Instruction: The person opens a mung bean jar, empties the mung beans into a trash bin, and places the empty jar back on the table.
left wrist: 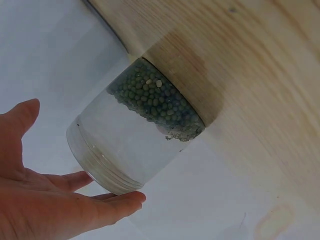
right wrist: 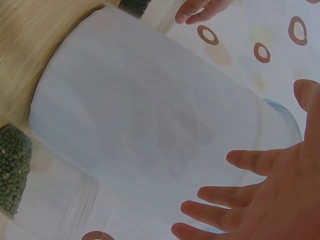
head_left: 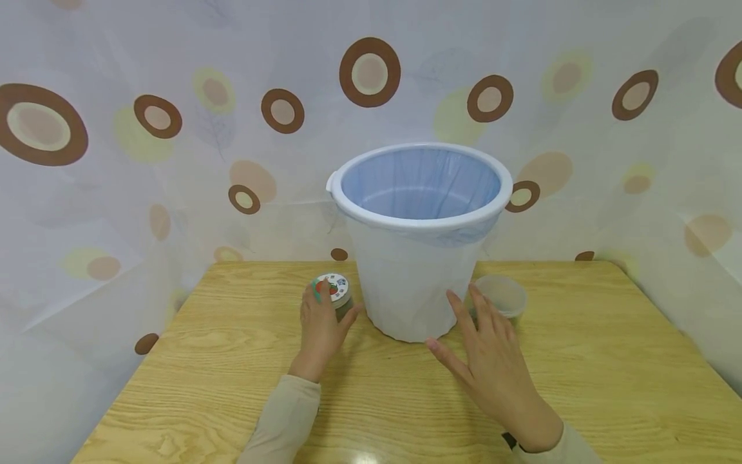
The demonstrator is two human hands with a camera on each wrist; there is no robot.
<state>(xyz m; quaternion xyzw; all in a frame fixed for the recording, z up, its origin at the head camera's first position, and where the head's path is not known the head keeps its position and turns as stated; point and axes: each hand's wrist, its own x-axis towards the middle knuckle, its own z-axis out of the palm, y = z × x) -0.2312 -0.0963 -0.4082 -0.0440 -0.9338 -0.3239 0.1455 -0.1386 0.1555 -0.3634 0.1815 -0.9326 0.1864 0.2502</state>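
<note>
A white bin with a pale blue liner over its rim stands upright on the wooden table. Left of it is a clear jar, partly filled with green mung beans, with a printed white lid. My left hand is around that lid; in the left wrist view the fingers touch or nearly touch its edge and the thumb stands apart. A second clear jar, also with mung beans, sits right of the bin. My right hand is spread in front of the bin and this jar, holding nothing.
The wooden table ends at a back edge just behind the bin and jars. Behind and beside it hangs a pale sheet patterned with brown and yellow circles.
</note>
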